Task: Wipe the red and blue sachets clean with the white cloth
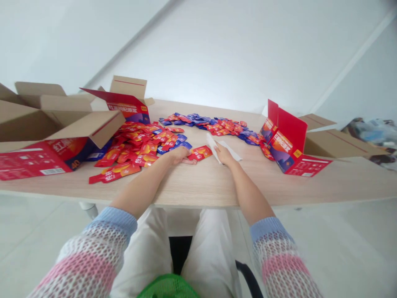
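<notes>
The left hand (178, 156) lies flat and face down on the wooden table (235, 182), near the middle of the table's front edge. Its fingers are a little curled and do not pinch anything. The right hand (225, 155) is just beside it, also on the table. Its fingers (218, 150) touch a white paper strip (221, 150), but I cannot tell if they pinch it.

A red snack packet (200, 153) lies on the table between the two hands. A big pile of red packets (133, 145) sits on the left part of the table, and some purple ones are mixed in. A long row of red and purple packets (211, 126) runs along the back of the table. The words on the packets are too small to read.

An open cardboard box (62, 120) with red sides sits on the left end of the table, and its flaps stick up. Another open cardboard box (288, 140) with red sides sits on the right part of the table.

Striped knit sleeves (89, 258) cover the arms, and white trousers (149, 248) show under the table. A green basket (167, 287) sits below the table's front edge.
</notes>
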A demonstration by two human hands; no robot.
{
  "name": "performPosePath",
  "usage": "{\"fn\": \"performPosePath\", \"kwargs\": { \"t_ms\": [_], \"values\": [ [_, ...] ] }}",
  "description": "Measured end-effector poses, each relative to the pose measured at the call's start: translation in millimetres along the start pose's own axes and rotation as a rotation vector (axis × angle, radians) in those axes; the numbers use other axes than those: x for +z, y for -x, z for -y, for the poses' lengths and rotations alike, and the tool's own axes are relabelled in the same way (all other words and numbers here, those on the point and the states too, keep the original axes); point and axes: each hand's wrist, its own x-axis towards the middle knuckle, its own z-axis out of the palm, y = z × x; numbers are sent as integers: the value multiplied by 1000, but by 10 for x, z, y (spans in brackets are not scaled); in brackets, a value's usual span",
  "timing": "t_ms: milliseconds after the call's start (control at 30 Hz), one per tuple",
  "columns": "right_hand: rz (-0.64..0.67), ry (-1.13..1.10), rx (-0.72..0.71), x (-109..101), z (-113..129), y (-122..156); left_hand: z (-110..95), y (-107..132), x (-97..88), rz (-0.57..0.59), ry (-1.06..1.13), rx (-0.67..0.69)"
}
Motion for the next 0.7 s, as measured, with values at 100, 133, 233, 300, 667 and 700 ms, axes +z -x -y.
{"fn": "performPosePath", "kwargs": {
  "t_ms": [100,133,233,300,667,700],
  "values": [
    [-139,-82,9,-44,-30,-40,-13,43,-16,50,-41,-66],
    [-161,-105,9,-56,-10,-48,-10,48,-24,77,-62,-62],
    [-99,-152,-37,-59,147,-24,13,40,-56,159,-97,-58],
    [17,-164,-119,-20,308,29,27,27,-79,196,-86,-46],
    [257,128,-173,176,404,40,-97,52,-71,168,10,-157],
    [244,129,-131,173,329,16,-95,50,-57,132,21,-157]
  ]
}}
